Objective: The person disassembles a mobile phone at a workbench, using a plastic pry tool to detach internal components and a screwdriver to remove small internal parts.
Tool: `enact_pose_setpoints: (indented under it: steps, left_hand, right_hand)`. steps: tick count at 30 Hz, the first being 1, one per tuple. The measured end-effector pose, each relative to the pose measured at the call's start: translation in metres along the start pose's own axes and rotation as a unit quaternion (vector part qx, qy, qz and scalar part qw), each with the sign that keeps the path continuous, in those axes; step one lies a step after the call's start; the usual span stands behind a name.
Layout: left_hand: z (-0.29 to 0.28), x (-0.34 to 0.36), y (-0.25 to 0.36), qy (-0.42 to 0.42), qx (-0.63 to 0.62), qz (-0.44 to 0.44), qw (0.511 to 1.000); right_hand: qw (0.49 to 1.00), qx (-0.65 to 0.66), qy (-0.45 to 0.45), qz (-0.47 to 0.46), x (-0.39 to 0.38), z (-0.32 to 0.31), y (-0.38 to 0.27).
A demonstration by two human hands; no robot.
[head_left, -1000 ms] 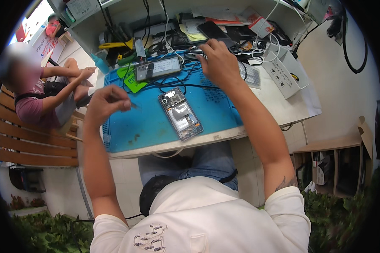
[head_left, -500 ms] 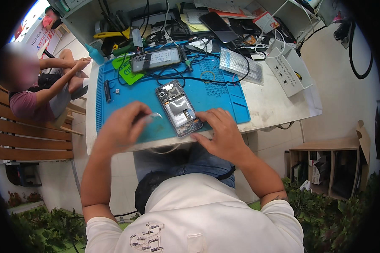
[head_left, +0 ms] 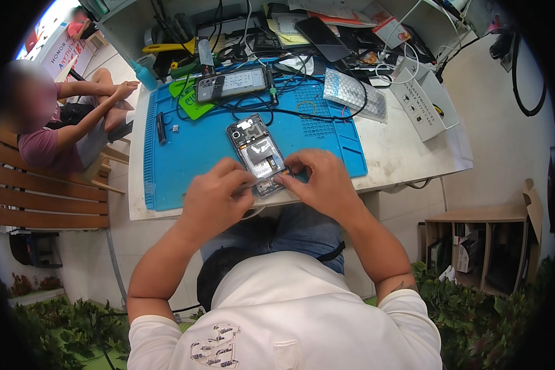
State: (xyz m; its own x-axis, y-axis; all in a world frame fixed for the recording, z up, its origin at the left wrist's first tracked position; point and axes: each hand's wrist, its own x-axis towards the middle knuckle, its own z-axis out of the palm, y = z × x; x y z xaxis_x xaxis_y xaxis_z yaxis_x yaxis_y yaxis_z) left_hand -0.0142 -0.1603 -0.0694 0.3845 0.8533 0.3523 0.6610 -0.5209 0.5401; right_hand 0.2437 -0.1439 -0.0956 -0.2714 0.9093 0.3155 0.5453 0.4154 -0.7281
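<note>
An opened smartphone [head_left: 257,152], its battery and inner boards bare, lies tilted on the blue repair mat [head_left: 197,148] near the table's front edge. My left hand [head_left: 220,192] is closed in a pinch at the phone's lower left side, on a thin, pale strip whose shape is mostly hidden. At the lower right edge of the phone is my right hand [head_left: 320,179], thumb and forefinger curled together over that end. What lies between those fingertips is too small to make out. The two hands' fingertips are a short way apart across the phone's lower end.
Behind the phone lie a second phone [head_left: 231,85], a green card [head_left: 194,105], black cables and a bubble-wrap pouch [head_left: 354,95]. A small dark tool [head_left: 161,127] rests on the mat's left. A white box [head_left: 416,105] stands at right. Another person [head_left: 55,132] sits at left.
My left hand has moved right, from over the mat to the phone's lower end, carrying the pale strip. My right hand's fingers have curled in over the phone's edge.
</note>
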Motion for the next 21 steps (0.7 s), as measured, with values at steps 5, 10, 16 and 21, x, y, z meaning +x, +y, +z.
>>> enact_pose_setpoints:
  steps: [5, 10, 16, 21]
  left_hand:
    - [0.002, -0.002, 0.001, -0.008, 0.012, 0.0, 1.0]
    - [0.001, 0.0, 0.005, -0.021, -0.006, -0.001, 1.0]
    - [-0.019, 0.01, 0.005, -0.088, -0.049, -0.025, 0.995]
    - [-0.03, 0.02, -0.011, -0.162, -0.041, -0.011, 0.986]
  right_hand:
    - [0.998, -0.022, -0.026, 0.058, 0.006, -0.004, -0.007]
    - [0.997, -0.027, -0.03, 0.069, 0.008, -0.004, -0.009]
    - [0.997, -0.031, -0.025, 0.062, 0.007, -0.004, -0.006]
    - [0.997, 0.008, -0.029, 0.075, 0.006, -0.005, -0.008]
